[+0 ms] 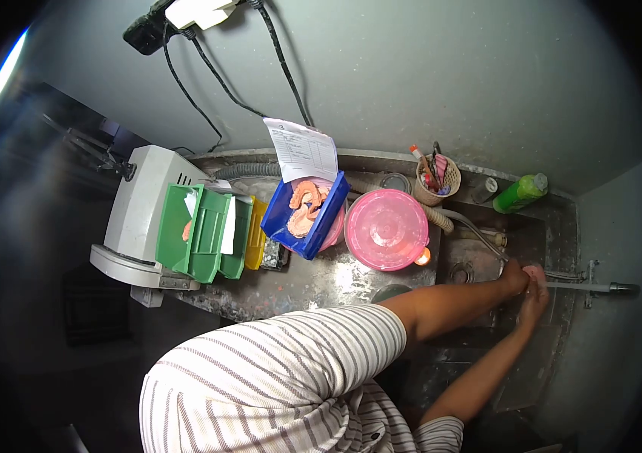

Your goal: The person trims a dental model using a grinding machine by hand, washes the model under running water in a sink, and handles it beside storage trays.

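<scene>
Both hands are together over the sink (513,362) at the right. A small pink piece (534,272) shows at their fingertips, its exact kind too small to make out. My right hand (534,303) is closed on it from the near side. My left hand (515,278) is curled against it from the left, and whatever those fingers grip is hidden. From the dark-tipped tap (624,289), a stream of water (577,285) runs onto the piece and fingers.
A green bottle (521,193) and a cup of tools (437,181) stand behind the sink. Left of it are a pink-lidded tub (386,229), a blue bin (304,245) with dental models (305,217) and a paper sheet (302,149), green bins (204,234), and a white machine (147,204).
</scene>
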The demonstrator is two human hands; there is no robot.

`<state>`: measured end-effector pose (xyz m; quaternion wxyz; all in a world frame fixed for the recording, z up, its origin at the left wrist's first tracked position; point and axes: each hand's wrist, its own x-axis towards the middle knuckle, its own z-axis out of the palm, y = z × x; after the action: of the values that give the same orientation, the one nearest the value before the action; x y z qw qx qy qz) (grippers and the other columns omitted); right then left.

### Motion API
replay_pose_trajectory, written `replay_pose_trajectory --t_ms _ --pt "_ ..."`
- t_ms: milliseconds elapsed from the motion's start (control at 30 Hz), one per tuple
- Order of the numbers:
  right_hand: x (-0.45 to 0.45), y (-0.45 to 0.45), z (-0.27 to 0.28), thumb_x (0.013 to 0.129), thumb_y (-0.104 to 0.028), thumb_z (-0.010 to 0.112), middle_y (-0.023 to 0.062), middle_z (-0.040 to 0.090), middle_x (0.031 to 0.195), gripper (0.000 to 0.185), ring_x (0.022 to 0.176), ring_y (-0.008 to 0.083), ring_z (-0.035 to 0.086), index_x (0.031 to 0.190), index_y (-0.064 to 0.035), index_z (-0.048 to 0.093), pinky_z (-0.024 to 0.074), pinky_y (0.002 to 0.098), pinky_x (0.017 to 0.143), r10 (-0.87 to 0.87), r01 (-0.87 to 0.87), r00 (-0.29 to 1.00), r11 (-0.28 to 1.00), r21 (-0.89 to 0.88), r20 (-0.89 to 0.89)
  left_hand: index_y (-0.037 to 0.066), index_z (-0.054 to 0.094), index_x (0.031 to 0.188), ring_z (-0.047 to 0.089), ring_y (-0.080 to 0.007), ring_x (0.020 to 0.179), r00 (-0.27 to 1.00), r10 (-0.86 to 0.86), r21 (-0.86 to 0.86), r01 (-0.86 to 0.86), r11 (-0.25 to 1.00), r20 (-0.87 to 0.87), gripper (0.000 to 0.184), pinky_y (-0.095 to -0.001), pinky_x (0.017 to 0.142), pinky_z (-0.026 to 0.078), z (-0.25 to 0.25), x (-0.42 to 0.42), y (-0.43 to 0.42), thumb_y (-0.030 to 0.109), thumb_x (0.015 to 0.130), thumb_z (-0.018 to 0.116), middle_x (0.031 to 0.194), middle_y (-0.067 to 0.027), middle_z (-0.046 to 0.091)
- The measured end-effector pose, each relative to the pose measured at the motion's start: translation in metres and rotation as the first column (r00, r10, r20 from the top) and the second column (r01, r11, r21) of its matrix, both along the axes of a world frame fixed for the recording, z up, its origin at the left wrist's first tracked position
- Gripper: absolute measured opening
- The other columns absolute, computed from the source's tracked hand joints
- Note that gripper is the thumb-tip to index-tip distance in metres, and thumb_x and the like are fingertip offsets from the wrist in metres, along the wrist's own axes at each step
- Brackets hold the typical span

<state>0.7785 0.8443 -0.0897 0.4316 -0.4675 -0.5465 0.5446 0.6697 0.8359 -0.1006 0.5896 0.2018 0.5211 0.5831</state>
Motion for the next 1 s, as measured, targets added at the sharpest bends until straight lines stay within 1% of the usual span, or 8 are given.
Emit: replay_pose_trajectory --t_ms 133,200,333,367,467,667,967,1000 --pt "0.027 0.010 -0.017 0.098 -0.013 0.065 0.0110 0.069 0.114 0.032 0.095 0.0151 0.065 0.125 0.0050 0.062 0.0523 0.0278 0.085 -0.162 0.163 0.985 0.987 -0.004 0.064 -0.006 0.070 0.097 0.072 -0.0268 0.071 0.966 -0.123 0.019 0.131 0.991 -0.228 0.020 -0.0372 0.066 0.055 0.017 0.000 -0.007 0.008 0.085 0.064 0.076 -0.0185 0.071" --pt "0.046 0.022 -0.036 0.094 -0.014 0.071 0.0077 0.072 0.099 0.025 0.080 0.0140 0.066 0.112 0.0040 0.069 0.0540 0.0265 0.071 -0.428 0.428 0.849 0.901 0.072 0.311 -0.001 0.071 0.069 0.068 -0.0266 0.051 0.964 -0.030 0.016 0.035 0.999 -0.263 0.025 -0.0396 0.051 0.055 0.037 -0.004 -0.017 0.010 0.089 0.062 0.064 -0.0161 0.069" --pt "-0.013 -0.007 0.028 0.094 -0.020 0.073 0.0081 0.072 0.086 0.025 0.076 0.0120 0.065 0.100 0.0032 0.071 0.0527 0.0267 0.066 -0.299 0.305 0.882 0.951 0.043 0.365 0.001 0.070 0.073 0.064 -0.0245 0.042 0.999 -0.027 -0.080 0.030 0.996 0.037 0.030 -0.0373 0.042 0.052 0.027 -0.008 -0.014 0.016 0.094 0.056 0.062 -0.0150 0.067" --pt "-0.003 0.004 0.003 0.095 -0.024 0.071 0.0095 0.073 0.089 0.028 0.082 0.0161 0.067 0.104 0.0026 0.071 0.0546 0.0313 0.074 -0.267 0.135 0.842 0.945 0.296 0.469 0.001 0.068 0.075 0.063 -0.0247 0.041 0.996 -0.007 -0.130 0.018 0.991 0.085 0.032 -0.0362 0.040 0.051 0.032 -0.018 -0.017 0.019 0.097 0.053 0.062 -0.0151 0.066" --pt "-0.033 -0.008 0.023 0.100 -0.023 0.064 0.0097 0.071 0.114 0.030 0.104 0.0176 0.065 0.121 -0.0008 0.067 0.0500 0.0310 0.091 -0.075 -0.062 0.894 0.956 0.287 0.443 -0.001 0.064 0.094 0.060 -0.0175 0.052 0.968 0.100 -0.163 -0.063 0.985 0.231 0.028 -0.0339 0.042 0.046 0.025 -0.031 -0.018 0.016 0.105 0.046 0.071 -0.0095 0.064" --pt "-0.024 -0.015 0.018 0.100 -0.015 0.062 0.0082 0.071 0.106 0.031 0.096 0.0131 0.065 0.128 -0.0002 0.065 0.0510 0.0258 0.081 0.011 -0.007 0.995 0.999 -0.033 0.098 -0.004 0.065 0.102 0.064 -0.0176 0.061 0.968 -0.041 0.041 0.032 0.999 0.248 0.017 -0.0309 0.050 0.051 0.003 -0.029 -0.017 0.002 0.099 0.049 0.081 -0.0099 0.068" --pt "0.008 -0.026 0.025 0.086 -0.002 0.076 0.0137 0.071 0.091 0.019 0.077 0.0167 0.068 0.099 0.0087 0.065 0.0566 0.0287 0.066 -0.539 0.545 0.838 0.834 0.085 -0.078 -0.006 0.067 0.101 0.069 -0.0183 0.064 0.937 -0.302 0.179 0.271 0.946 0.173 0.015 -0.0303 0.055 0.056 0.041 -0.008 -0.019 -0.005 0.088 0.061 0.080 -0.0118 0.070" --pt "0.007 -0.021 0.019 0.086 -0.002 0.076 0.0137 0.071 0.091 0.019 0.077 0.0167 0.068 0.099 0.0087 0.065 0.0566 0.0287 0.066 -0.546 0.551 0.834 0.830 0.085 -0.074 -0.006 0.068 0.100 0.068 -0.0185 0.061 0.962 -0.271 0.120 0.274 0.954 -0.040 0.014 -0.0302 0.053 0.056 0.040 -0.008 -0.017 -0.002 0.088 0.060 0.077 -0.0117 0.069"
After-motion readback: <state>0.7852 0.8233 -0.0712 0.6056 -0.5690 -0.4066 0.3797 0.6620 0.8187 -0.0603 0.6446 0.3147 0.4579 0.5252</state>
